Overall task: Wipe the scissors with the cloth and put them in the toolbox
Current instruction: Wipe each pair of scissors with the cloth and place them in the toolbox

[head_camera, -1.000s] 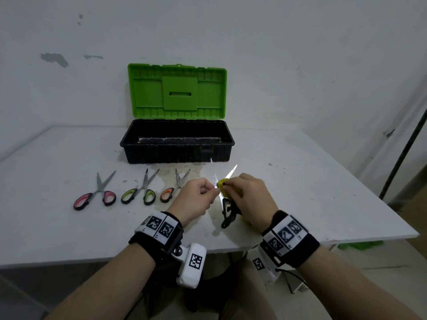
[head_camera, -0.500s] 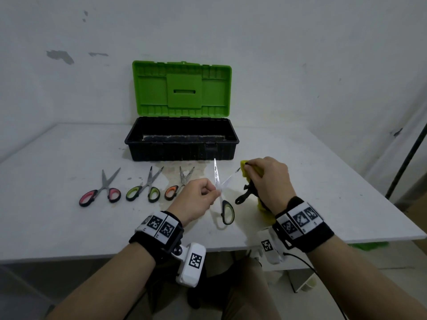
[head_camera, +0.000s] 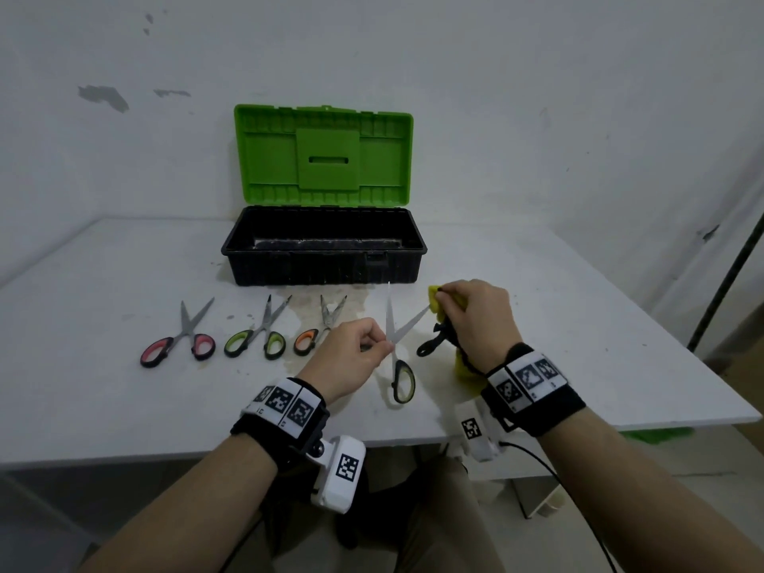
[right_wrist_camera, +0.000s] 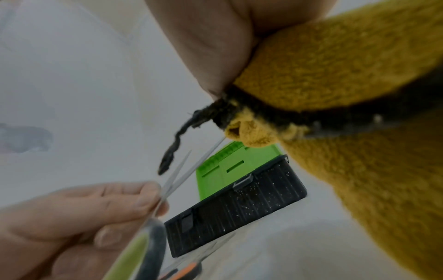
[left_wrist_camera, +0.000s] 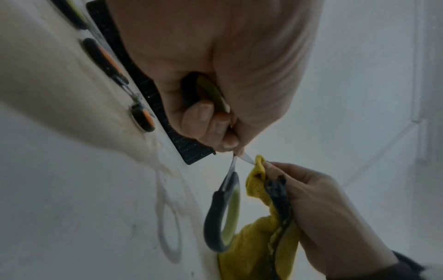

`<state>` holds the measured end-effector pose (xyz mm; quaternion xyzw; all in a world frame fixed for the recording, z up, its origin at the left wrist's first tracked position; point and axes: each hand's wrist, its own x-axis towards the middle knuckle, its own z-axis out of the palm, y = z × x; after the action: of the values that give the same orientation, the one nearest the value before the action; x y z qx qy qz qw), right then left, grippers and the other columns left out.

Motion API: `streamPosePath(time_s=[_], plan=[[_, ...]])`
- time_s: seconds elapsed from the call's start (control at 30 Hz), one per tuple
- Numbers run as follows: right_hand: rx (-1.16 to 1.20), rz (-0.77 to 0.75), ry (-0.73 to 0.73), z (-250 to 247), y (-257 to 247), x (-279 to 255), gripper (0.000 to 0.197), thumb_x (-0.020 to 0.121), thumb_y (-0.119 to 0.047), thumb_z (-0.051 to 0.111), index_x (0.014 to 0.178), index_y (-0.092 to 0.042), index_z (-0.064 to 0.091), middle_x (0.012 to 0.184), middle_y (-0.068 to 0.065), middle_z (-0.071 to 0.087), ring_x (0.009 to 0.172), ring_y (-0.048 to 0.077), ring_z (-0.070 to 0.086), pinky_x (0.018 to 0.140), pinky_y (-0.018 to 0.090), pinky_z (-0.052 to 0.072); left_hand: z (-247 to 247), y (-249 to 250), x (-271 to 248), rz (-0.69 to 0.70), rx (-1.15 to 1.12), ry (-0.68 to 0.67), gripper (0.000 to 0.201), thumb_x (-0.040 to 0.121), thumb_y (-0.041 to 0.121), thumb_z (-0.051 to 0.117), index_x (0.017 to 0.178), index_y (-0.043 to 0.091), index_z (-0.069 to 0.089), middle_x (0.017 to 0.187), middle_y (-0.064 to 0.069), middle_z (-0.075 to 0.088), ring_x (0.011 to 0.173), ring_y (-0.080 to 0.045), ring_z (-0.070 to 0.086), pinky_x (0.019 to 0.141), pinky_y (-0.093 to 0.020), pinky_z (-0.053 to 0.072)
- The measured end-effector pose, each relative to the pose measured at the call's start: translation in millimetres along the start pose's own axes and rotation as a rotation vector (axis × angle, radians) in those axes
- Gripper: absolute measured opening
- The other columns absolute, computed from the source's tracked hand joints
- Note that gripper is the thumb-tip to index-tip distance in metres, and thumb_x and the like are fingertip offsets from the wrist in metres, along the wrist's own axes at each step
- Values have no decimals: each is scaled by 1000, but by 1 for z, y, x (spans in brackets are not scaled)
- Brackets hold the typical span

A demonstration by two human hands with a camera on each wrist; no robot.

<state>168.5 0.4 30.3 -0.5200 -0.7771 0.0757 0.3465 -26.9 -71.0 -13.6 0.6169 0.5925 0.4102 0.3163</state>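
The job stood at its first pair: the open toolbox (head_camera: 324, 258), black with its green lid (head_camera: 323, 153) raised, sat toward the far edge of the white table (head_camera: 578, 324) and, as far as the head view showed into it, held no scissors yet. The left hand (head_camera: 345, 357) pinched the green-handled scissors (head_camera: 395, 349) near their pivot between thumb and fingertips, blades spread in a V toward the toolbox and one handle loop hanging toward the near edge. The right hand (head_camera: 479, 320) had its fingers curled round the yellow cloth (head_camera: 436, 301), bunched with its dark trim, and a fold of that cloth sat at the tip of the right-hand blade, which looked like the end of a wiping stroke along it. Whether the other blade had been wiped could not be told. Three more pairs lay in a row to the left of the hands, in front of the toolbox: pink-handled scissors (head_camera: 180, 345), a second green-handled pair (head_camera: 258, 339) and orange-handled scissors (head_camera: 320, 330), partly hidden behind the left hand. By this showing, most of the task remained: finishing this pair, setting it in the box, then wiping and stowing the other three.
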Motion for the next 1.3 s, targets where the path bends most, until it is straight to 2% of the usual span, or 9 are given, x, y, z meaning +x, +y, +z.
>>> streamPosePath(time_s=[0.13,0.27,0.47,0.67,0.77,0.93,1.03,1.17,1.3], plan=[[26,-96,-3,-6,-12,-17,17,93,-30,60,97,-20,73,87,-2,65,80,14,57,71,21,37,0,0,1,-106,-160,-29,17,96,24,64,82,15,62,54,8,56,49,-9,46,48,-23,37],[35,-224,-155,10,-28,-43,21,94,-33,59,105,-23,73,90,-2,63,81,17,60,72,32,50,2,7,2,-98,-178,-57,15,96,20,62,83,13,62,54,7,55,49,-9,44,46,-23,35],[11,-172,-126,16,-18,-34,20,95,-33,56,96,-21,73,87,-1,60,77,18,59,71,38,52,1,2,-1,-64,-174,-75,16,95,20,66,80,15,61,52,6,54,49,-12,43,45,-24,35],[-31,-13,-61,5,1,-8,18,95,-28,56,92,-21,72,84,-3,59,82,17,56,68,20,37,0,-2,-3,-96,-132,-80,16,95,20,65,80,15,61,51,9,55,49,-10,46,48,-24,37],[-10,-57,-16,-2,-2,-12,17,94,-28,58,91,-21,73,81,-5,58,75,11,51,64,11,31,1,-1,-3,-126,-184,-65,17,96,20,65,80,16,62,53,7,56,48,-9,46,46,-23,37],[27,-209,-147,11,-20,-35,17,92,-31,60,96,-21,74,89,-1,64,79,16,60,72,31,49,2,6,2,-127,-191,-66,16,96,21,65,81,14,62,53,6,56,44,-7,43,42,-21,34],[47,-188,-144,17,-18,-35,17,92,-32,59,95,-22,73,88,-2,63,79,17,59,72,35,51,2,7,0,-106,-202,-74,16,95,18,65,81,12,61,53,3,54,44,-8,42,42,-21,33],[-5,-90,-88,11,-10,-21,17,94,-28,58,94,-20,73,88,-1,62,81,17,57,72,30,47,-1,4,-3,-105,-194,-97,16,96,16,64,80,12,60,52,5,52,44,-8,41,43,-21,33],[21,-64,-50,6,-6,-15,13,92,-27,60,86,-24,72,80,-9,58,75,7,52,65,10,34,-1,1,-2,-196,-218,-133,10,95,13,64,85,12,62,53,6,54,50,-11,47,48,-25,38]])
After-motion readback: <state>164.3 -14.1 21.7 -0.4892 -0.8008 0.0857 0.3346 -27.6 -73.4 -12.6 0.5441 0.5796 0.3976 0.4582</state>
